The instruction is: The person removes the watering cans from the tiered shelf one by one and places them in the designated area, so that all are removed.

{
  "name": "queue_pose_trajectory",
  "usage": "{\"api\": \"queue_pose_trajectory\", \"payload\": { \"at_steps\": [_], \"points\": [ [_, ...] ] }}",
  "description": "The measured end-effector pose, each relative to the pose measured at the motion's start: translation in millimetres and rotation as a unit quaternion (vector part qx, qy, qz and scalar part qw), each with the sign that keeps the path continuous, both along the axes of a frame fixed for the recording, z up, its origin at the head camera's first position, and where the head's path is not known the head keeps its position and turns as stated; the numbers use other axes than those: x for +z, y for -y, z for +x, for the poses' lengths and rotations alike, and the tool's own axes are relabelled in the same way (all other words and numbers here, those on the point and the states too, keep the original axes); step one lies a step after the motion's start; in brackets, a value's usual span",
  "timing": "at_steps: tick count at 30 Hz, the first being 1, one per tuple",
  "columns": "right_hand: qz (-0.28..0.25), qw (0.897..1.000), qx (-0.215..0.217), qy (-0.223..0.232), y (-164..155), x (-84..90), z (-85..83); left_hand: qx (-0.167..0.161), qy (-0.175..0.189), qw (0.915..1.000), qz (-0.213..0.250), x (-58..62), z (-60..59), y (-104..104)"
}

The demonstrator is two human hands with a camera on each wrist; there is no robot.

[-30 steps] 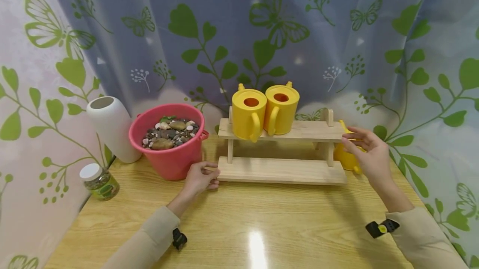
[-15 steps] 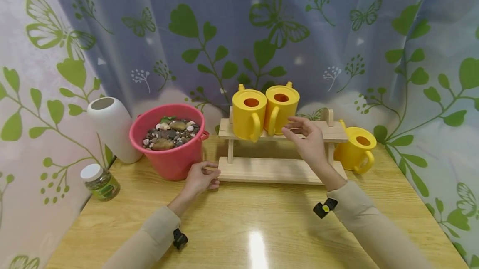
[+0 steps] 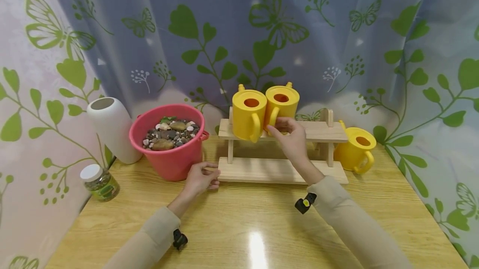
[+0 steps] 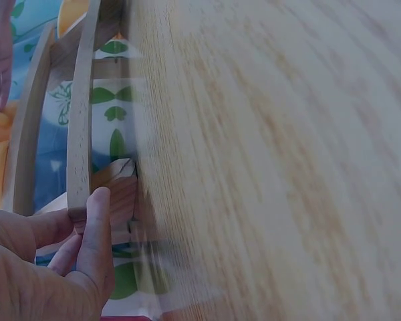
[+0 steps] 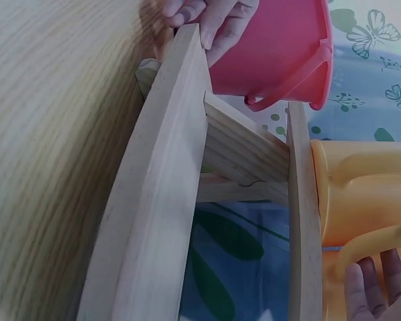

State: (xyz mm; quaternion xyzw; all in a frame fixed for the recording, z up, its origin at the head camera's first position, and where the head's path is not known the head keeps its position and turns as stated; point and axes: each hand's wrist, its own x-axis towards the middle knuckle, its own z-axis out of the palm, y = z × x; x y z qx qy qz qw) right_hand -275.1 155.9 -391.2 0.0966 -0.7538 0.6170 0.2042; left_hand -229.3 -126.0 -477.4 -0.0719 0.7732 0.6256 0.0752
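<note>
Head view, right hand (image 3: 293, 138) at watering can (image 3: 281, 109), left hand (image 3: 200, 177) gripping shelf edge (image 3: 224, 169)

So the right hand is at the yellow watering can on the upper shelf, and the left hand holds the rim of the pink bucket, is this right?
Not quite. The left hand holds the end of the lower shelf of the wooden rack, beside the pink bucket; the head view shows this. The right hand is at the yellow watering can on the upper shelf.

Pink bucket (image 3: 170, 152) of pebbles beside white vase (image 3: 112, 127); lidded jar (image 3: 99, 181) at tabletop (image 3: 243, 227) edge; leaf-print curtain (image 3: 224, 32) behind.
</note>
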Motion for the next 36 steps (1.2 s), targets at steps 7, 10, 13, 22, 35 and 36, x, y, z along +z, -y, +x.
{"api": "queue_pose_trajectory", "payload": {
  "at_steps": [7,10,13,22,35,36],
  "points": [
    [0.013,1.000,-0.010,0.009,-1,3.7,-0.9,-0.002,0.002,1.0000,-0.001,0.5,-0.5,0],
    [0.018,1.000,-0.018,0.016,-5,7.3,2.5,0.000,0.001,1.0000,-0.004,0.7,-0.7,0],
    [0.024,0.999,-0.026,0.021,-11,11.9,6.7,0.002,0.000,1.0000,-0.006,2.2,0.1,0],
    [0.064,0.996,-0.048,0.043,-38,25.9,21.4,-0.004,-0.002,1.0000,-0.006,4.3,1.9,0],
    [0.074,0.994,-0.044,0.067,-96,36.3,42.8,-0.003,-0.005,0.9999,-0.008,4.1,2.9,0],
    [0.066,0.994,-0.043,0.069,-102,36.8,45.2,-0.002,-0.004,1.0000,-0.008,4.3,3.0,0]
  ]
}}
